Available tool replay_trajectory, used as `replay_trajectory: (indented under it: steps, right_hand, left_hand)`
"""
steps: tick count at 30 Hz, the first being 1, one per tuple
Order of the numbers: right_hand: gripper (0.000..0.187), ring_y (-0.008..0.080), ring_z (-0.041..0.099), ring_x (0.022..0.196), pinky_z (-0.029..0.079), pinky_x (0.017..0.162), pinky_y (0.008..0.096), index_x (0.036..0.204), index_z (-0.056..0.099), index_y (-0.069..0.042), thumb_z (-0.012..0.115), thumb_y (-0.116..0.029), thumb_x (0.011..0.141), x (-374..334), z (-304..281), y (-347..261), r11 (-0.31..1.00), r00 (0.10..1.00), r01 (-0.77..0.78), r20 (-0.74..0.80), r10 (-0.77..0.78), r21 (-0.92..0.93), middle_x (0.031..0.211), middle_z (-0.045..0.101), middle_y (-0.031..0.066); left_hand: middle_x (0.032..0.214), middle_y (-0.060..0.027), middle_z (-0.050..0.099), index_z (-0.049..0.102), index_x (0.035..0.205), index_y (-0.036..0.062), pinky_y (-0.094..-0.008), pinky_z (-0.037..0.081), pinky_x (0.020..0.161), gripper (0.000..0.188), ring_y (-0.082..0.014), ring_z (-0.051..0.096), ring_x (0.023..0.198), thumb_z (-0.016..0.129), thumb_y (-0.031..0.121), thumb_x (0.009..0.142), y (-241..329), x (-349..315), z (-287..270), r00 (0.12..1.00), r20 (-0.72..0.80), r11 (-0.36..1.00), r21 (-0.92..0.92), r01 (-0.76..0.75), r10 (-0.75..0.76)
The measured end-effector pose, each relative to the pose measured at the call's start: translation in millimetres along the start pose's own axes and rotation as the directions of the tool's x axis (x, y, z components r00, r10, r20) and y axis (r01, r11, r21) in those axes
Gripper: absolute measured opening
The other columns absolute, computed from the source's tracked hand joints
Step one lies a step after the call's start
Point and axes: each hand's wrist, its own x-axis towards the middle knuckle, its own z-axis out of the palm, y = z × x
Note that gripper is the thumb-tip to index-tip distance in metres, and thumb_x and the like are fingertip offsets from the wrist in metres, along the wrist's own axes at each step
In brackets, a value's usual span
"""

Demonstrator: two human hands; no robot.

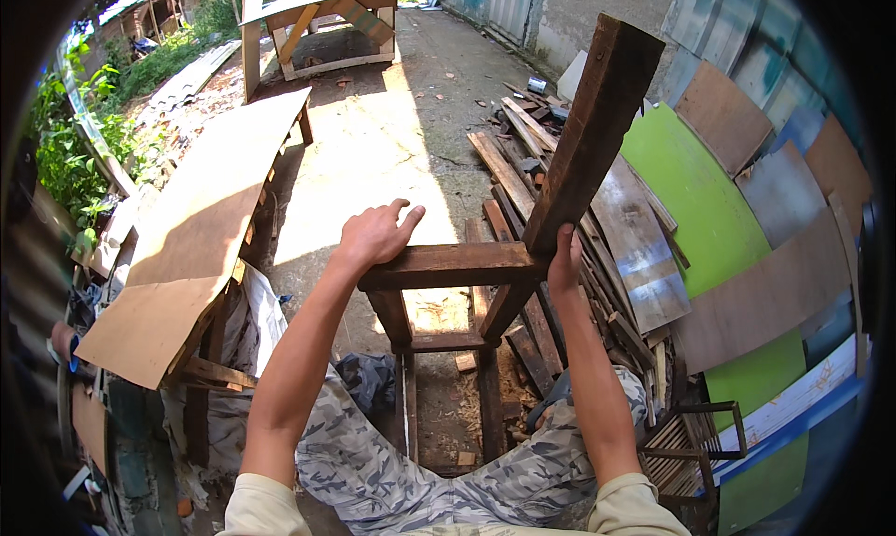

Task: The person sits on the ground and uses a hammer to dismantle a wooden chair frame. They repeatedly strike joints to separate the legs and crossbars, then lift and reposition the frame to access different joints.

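Note:
Before me stands a dark brown wooden frame of thick joined beams, with a crossbar toward me and lower rungs between its legs. A tall post rises from its right corner and leans up to the right. My left hand rests over the crossbar's left end, thumb and a finger stretched apart, gripping nothing. Against the post's right side at the joint, my right hand holds the frame; its fingers are mostly hidden behind the wood. The frame stands between my knees.
Loose boards lie piled on the right, beside leaning green panels and a slatted wooden piece. A plywood-topped bench stands left. Another wooden table is farther off. Wood shavings litter the ground beneath the frame.

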Motion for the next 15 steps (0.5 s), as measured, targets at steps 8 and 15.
replay_trajectory:
  steps: [8, 15]
  right_hand:
    - [0.066, 0.0078, 0.037, 0.068, 0.031, 0.06, 0.028, 0.088, 0.056, -0.003, 0.048, -0.067, 0.097, 22, 0, 17, 0.984, 0.999, 0.016, -0.043, -0.024, -0.178, 0.071, 0.039, -0.0067]
    - [0.065, 0.0086, 0.039, 0.069, 0.031, 0.06, 0.0298, 0.084, 0.053, -0.002, 0.046, -0.065, 0.098, 31, 12, 23, 0.961, 0.997, 0.01, -0.073, -0.032, -0.277, 0.071, 0.041, -0.0035]
  left_hand:
    - [0.103, -0.0202, 0.073, 0.076, 0.097, 0.0011, -0.0463, 0.053, 0.088, 0.085, -0.0353, 0.07, 0.099, 0.027, 0.071, 0.097, 9, 26, 0, 0.983, 0.178, 0.988, 0.153, 0.024, -0.051]
    - [0.102, -0.0209, 0.073, 0.076, 0.095, 0.0004, -0.0462, 0.053, 0.088, 0.085, -0.0359, 0.07, 0.098, 0.032, 0.073, 0.094, 0, 44, -3, 0.984, 0.167, 0.988, 0.146, 0.044, -0.069]
